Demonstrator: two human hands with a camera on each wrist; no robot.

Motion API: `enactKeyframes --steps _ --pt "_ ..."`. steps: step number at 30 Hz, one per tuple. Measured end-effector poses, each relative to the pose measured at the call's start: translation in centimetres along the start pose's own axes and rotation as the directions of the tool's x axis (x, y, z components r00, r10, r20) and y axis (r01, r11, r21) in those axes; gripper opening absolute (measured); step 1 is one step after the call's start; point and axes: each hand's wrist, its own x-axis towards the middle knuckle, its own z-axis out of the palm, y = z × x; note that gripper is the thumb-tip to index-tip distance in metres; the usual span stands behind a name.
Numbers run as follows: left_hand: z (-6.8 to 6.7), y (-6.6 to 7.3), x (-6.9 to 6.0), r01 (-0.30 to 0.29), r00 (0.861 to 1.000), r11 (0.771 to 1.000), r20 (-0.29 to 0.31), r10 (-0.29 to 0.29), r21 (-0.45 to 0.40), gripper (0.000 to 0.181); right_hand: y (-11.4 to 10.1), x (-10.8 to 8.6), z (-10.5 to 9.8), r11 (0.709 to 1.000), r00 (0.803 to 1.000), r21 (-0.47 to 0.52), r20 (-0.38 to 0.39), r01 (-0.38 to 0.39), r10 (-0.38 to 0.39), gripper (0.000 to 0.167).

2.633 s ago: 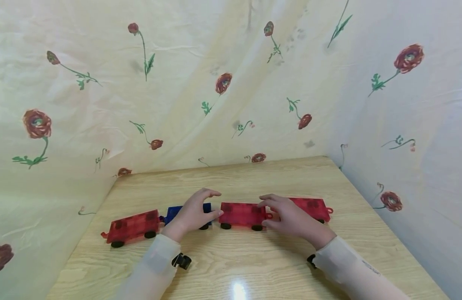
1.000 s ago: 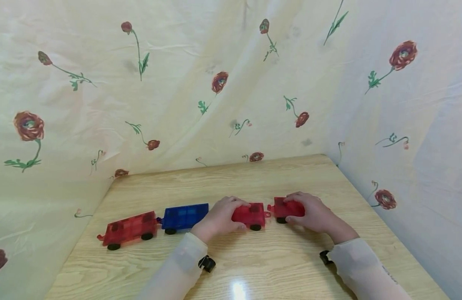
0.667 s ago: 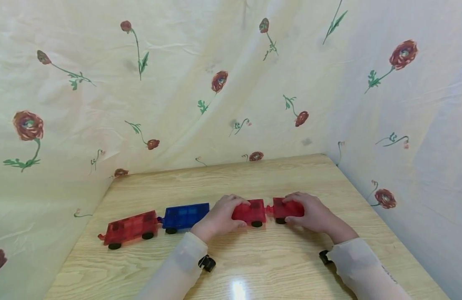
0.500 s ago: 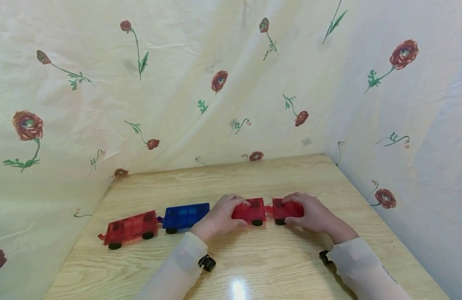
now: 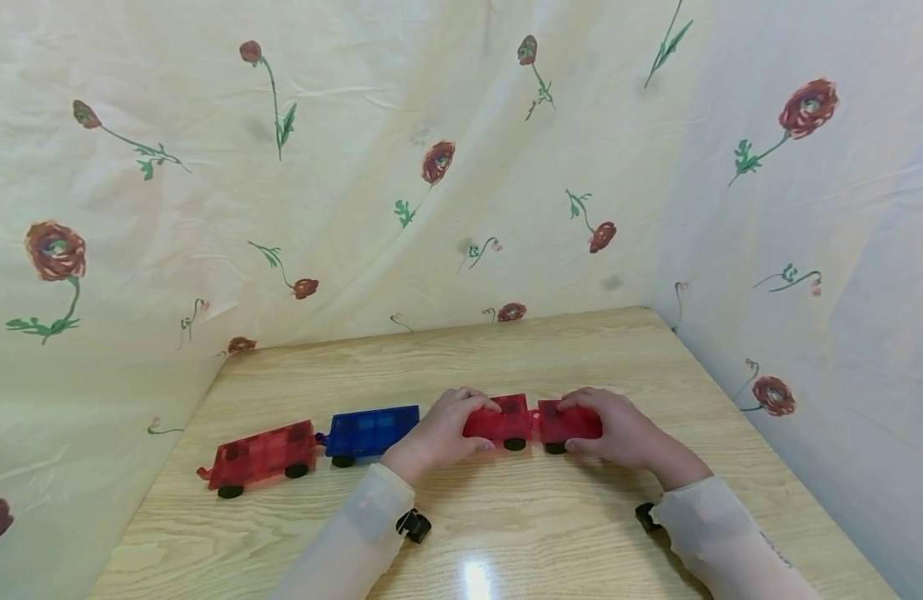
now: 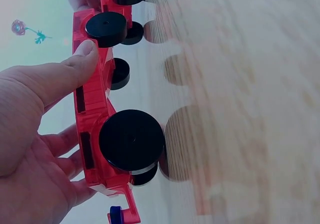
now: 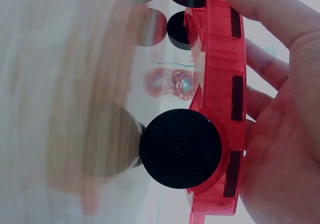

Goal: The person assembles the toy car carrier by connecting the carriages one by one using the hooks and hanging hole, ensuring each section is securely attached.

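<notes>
Four-wheeled toy train cars stand in a row. My left hand (image 5: pixel 442 429) grips the middle red train car (image 5: pixel 512 417), thumb on the near side and fingers on the far side. My right hand (image 5: pixel 614 429) holds the rightmost red train car (image 5: pixel 554 423) in the same way, hiding its right end. Their hitch ends (image 5: pixel 535 419) meet in the narrow gap; whether they are hooked is too small to tell. Behind my left wrist is the blue train car (image 5: pixel 371 432), its right end covered. In the left wrist view, a dark blue piece (image 6: pixel 116 215) sits on the held car's hitch.
Left of the blue car, another red train car (image 5: pixel 262 458) stands at a slight angle, joined to it by a hitch. The wooden table (image 5: pixel 506 533) ends at a flowered cloth (image 5: pixel 356 167) behind and on both sides.
Both hands have moved right and taken hold of the red cars. The gap between these cars has narrowed, the middle one lifting slightly and the right one sliding left.
</notes>
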Motion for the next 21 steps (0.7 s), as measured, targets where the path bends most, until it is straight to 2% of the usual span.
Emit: enactKeyframes --steps 21 --pt "-0.07 -0.21 -0.01 0.0 1.0 1.0 0.013 -0.001 0.027 0.051 0.37 0.21 0.24 0.999 0.999 0.001 0.012 -0.046 0.046 0.055"
